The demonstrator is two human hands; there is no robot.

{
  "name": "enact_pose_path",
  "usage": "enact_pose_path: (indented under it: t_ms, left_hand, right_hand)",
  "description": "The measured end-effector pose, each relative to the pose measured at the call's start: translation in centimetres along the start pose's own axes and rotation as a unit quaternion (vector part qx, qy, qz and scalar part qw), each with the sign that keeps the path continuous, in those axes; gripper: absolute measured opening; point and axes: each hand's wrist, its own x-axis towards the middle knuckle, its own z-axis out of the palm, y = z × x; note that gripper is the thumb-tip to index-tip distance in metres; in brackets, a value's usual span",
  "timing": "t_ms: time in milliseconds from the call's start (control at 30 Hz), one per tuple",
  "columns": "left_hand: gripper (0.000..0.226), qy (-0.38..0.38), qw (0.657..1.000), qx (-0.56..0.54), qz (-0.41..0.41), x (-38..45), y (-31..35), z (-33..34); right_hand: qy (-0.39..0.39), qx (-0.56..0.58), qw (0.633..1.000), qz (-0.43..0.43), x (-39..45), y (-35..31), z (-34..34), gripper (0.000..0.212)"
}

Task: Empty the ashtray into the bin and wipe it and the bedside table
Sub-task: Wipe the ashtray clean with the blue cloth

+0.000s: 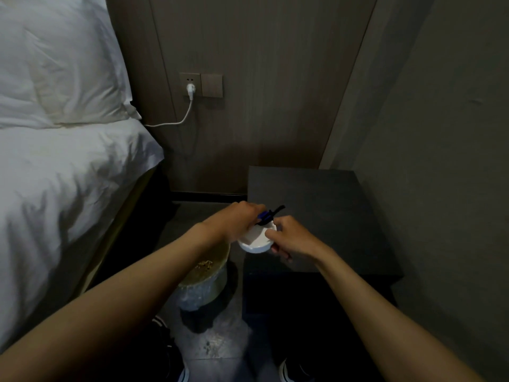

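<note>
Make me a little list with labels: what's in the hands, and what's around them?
left hand: holds a dark blue tool against the ashtray
right hand: grips the white ashtray by its rim
ashtray place: tilted in the air, between bin and table
bin: on the floor below, bits inside
bedside table: dark, at right
bed: white, at left

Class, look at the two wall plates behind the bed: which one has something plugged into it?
The left plate, nearer the pillow: a white plug sits in it, its cable trailing towards the bed. The right plate is blank.
</note>
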Motion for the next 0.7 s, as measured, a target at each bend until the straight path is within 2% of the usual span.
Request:
enact_pose_path:
  t_ms: [100, 267, 500, 567, 700]
  left_hand:
    - [0.018, -0.013, 1.0, -0.001, 0.013, -0.2, -0.2, -0.1]
    - [0.004, 0.066, 0.995, -0.075, -0.023, -0.4, -0.5, 0.9]
    - [0.014, 0.121, 0.976, -0.127, -0.132, 0.9, 0.6, 0.9]
    - [0.015, 0.15, 0.962, -0.154, -0.168, 1.2, 1.0, 1.3]
    - [0.017, 0.197, 0.925, -0.198, -0.257, 1.6, 1.9, 2.3]
  right_hand:
    - [-0.005, 0.01, 1.0, 0.01, -0.1, 0.0, -0.1, 0.01]
    - [0.076, 0.094, 0.993, 0.015, 0.2, -0.2, 0.5, 0.017]
    - [0.184, 0.119, 0.975, 0.044, 2.0, 1.0, 1.5, 0.016]
    - [0.207, 0.133, 0.968, 0.041, 2.4, 1.3, 1.7, 0.012]
    - [0.288, 0.073, 0.955, 0.013, 2.6, 1.4, 2.2, 0.013]
